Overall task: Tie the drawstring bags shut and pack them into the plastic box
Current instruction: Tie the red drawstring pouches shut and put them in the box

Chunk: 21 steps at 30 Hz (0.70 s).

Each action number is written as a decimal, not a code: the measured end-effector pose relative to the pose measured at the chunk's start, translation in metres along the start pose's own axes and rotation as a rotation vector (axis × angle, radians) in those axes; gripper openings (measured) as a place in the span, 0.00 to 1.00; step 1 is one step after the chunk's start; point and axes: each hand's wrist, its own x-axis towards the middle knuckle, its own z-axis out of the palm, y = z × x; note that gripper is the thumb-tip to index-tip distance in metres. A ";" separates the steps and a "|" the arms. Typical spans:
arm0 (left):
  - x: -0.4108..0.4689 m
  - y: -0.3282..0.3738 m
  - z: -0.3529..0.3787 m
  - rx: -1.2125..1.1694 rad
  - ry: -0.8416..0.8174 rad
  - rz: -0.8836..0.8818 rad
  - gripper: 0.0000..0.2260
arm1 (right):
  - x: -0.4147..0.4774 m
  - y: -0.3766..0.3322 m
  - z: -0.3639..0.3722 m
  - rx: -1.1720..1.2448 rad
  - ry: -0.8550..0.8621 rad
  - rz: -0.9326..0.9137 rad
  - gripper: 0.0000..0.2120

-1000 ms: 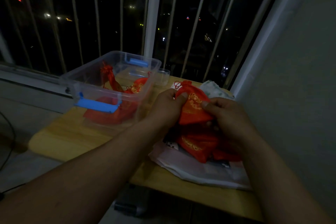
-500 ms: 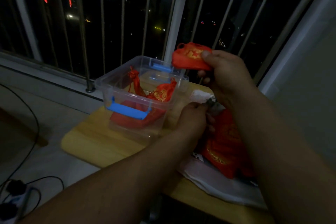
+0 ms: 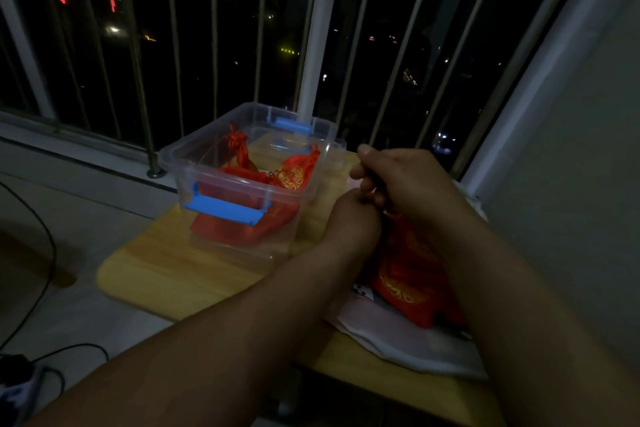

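Note:
A clear plastic box with blue latches stands open on the wooden table. Several red drawstring bags lie inside it, two with gathered necks. To the right of the box, my left hand and my right hand are pressed together with fingers closed, at the neck of a red drawstring bag. That bag is at the top of a pile of red bags beneath my right forearm. What my fingers pinch is hidden by the hands.
The pile rests on a white plastic sheet at the table's right. A metal railing runs just behind the box, and a wall closes the right side. Cables and a power strip lie on the floor to the left.
My right hand has dropped from above the box rim to meet my left hand. The red bag it held up is now hidden behind the hands. The view has shifted left.

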 end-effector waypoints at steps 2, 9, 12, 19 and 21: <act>0.003 -0.003 0.000 -0.001 -0.026 0.046 0.14 | -0.009 0.010 -0.016 0.024 0.034 0.014 0.18; 0.012 -0.010 -0.002 0.426 0.040 0.341 0.05 | -0.016 0.063 -0.068 0.006 0.201 0.107 0.17; 0.012 -0.010 0.002 0.551 -0.022 0.391 0.04 | -0.017 0.078 -0.086 -0.051 0.239 0.137 0.18; 0.010 -0.013 0.012 0.837 -0.070 0.394 0.14 | -0.016 0.107 -0.099 -0.227 0.210 0.197 0.09; 0.009 -0.013 0.016 0.846 -0.057 0.390 0.15 | -0.018 0.110 -0.099 -0.166 0.172 0.218 0.06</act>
